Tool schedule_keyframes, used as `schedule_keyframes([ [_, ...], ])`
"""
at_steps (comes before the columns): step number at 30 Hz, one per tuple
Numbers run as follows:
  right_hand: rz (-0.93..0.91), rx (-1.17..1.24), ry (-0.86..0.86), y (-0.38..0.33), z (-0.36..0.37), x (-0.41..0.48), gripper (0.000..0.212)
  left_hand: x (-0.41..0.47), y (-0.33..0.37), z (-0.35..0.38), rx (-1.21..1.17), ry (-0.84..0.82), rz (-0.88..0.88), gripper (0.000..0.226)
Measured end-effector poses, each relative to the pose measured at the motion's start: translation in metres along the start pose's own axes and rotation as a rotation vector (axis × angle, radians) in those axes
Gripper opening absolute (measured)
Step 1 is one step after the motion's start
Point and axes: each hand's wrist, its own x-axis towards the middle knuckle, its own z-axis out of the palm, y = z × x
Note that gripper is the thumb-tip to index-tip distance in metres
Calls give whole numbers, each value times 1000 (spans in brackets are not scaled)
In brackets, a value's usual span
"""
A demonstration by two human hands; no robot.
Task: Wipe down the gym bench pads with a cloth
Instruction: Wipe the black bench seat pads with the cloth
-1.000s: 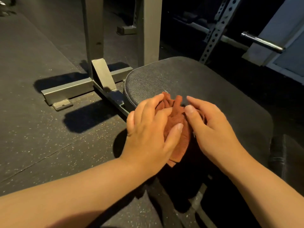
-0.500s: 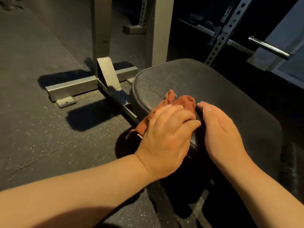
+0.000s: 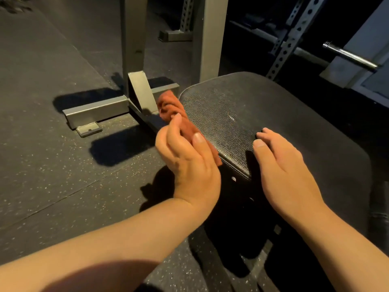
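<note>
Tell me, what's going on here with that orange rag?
A person is cleaning a gym bench. Their left hand grips a bunched orange cloth at the left edge of the black bench pad, with the cloth draped over the pad's side. Their right hand rests open on top of the pad, apart from the cloth. The pad's surface has a slight sheen near the cloth. The grey metal frame stands on the rubber floor beyond.

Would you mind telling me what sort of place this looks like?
Most likely a gym: a black textured bench pad, a grey perforated steel rack upright and a chrome barbell end.
</note>
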Motion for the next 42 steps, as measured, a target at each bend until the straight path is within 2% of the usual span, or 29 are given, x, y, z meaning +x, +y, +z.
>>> schedule_keyframes([
  [2, -4, -15, 0, 0, 1, 0, 54, -30, -3, 0, -67, -111, -36, 46],
  [4, -14, -29, -1, 0, 1, -1, 58, -44, 0, -5, -210, -236, -129, 31],
  [6, -18, -24, 6, -1, 0, -1, 60, -35, -2, -8, -212, -217, -187, 15],
  [10, -13, -26, 6, -2, 0, 0, 57, -5, 15, -16, -246, -154, -219, 8],
  [12, -11, -38, 10, -1, 0, 1, 52, -8, 18, -17, -295, -185, -253, 7],
  [16, -7, -65, 9, -1, 0, -2, 45, -33, 19, -23, -326, -311, -210, 13],
  [18, -9, -56, 3, -2, 0, -3, 45, -30, 17, -23, -246, -267, -164, 13],
  [22, -4, -33, -14, 0, -1, -2, 44, -12, 23, -25, -253, -169, -196, 24],
  [28, -15, -24, 1, 0, 2, -2, 58, 40, 5, -9, -426, 4, -461, 20],
  [31, -8, -66, 14, -3, 2, -2, 51, 29, 9, -6, -439, -6, -418, 16],
  [35, -1, -71, 42, -4, 3, -2, 47, -33, 2, -8, -199, -227, -156, 5],
  [37, -1, -48, 37, -3, 4, -2, 49, -44, -2, -10, -124, -256, -67, 9],
  [39, 7, -19, 34, -3, 3, -2, 54, -36, 4, -14, -162, -255, -83, 6],
  [42, 6, -6, 36, -4, 3, -3, 57, -13, 14, -24, -320, -240, -175, 20],
])
